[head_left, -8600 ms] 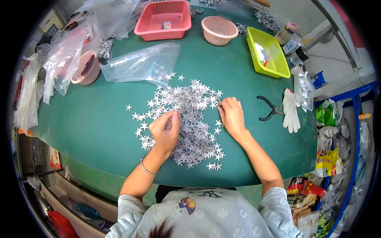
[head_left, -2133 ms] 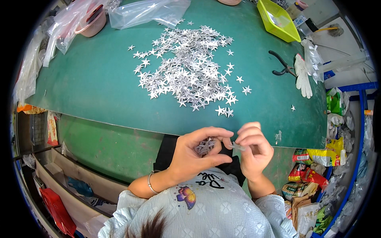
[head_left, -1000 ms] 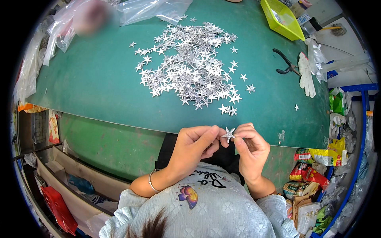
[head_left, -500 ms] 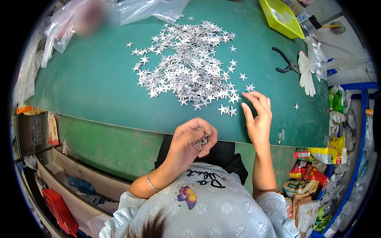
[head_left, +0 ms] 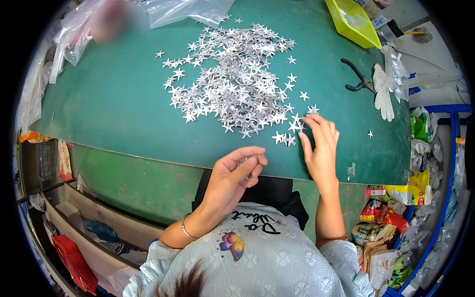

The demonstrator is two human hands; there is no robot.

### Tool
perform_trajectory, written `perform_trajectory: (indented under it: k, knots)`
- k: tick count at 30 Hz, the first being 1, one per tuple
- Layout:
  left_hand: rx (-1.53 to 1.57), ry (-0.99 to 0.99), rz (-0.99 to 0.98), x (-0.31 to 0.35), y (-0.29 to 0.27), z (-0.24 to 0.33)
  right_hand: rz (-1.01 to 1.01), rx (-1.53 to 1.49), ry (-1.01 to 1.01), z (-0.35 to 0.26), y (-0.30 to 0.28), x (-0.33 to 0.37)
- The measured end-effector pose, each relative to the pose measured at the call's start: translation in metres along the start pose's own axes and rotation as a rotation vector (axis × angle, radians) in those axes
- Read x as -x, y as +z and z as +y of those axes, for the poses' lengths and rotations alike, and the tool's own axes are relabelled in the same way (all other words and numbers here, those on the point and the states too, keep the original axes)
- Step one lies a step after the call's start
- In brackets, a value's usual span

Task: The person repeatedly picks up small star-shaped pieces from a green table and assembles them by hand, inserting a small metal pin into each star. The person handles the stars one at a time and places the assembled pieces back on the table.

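Silver stars [head_left: 240, 91] lie by the right hand [head_left: 320, 143], reopened since pinching 1; the left hand [head_left: 232, 172] still cups some.

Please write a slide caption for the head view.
Left hand curled around silvery pieces, right hand open beside a pile of silver stars on a green table.

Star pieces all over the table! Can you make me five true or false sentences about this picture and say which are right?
1. Silvery stars lie heaped on the green table. True.
2. The white glove is left of the heap. False: the white glove lies to its right.
3. The pliers have dark handles. True.
4. The left hand is spread flat on the heap. False: the left hand is curled, nearer the person than the heap.
5. The right hand has its fingertips by stars at the heap's edge. True.
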State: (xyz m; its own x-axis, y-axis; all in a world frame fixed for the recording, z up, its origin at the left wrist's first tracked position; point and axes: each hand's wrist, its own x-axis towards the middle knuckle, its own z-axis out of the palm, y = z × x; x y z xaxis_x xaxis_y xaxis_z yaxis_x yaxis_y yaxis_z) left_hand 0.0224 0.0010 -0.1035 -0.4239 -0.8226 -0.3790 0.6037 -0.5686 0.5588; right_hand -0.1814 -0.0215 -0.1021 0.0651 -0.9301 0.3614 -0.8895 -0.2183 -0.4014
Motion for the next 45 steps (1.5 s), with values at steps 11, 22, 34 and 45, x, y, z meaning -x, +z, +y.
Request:
perform_trajectory:
  k: [11,22,34,45]
  knots:
    - [-0.025,-0.047,0.014,0.0,0.0,0.004,0.043,-0.309,0.012,-0.02,0.003,0.01]
    - [-0.551,0.308,-0.068,0.003,0.013,0.008,-0.235,-1.564,0.628,-0.048,-0.011,0.035]
    - [0.026,-0.176,-0.081,0.008,0.014,0.01,-0.116,-1.443,0.514,-0.059,-0.008,0.037]
    - [0.039,-0.156,-0.124,0.009,0.014,0.008,-0.218,-1.727,0.663,-0.056,-0.007,0.038]
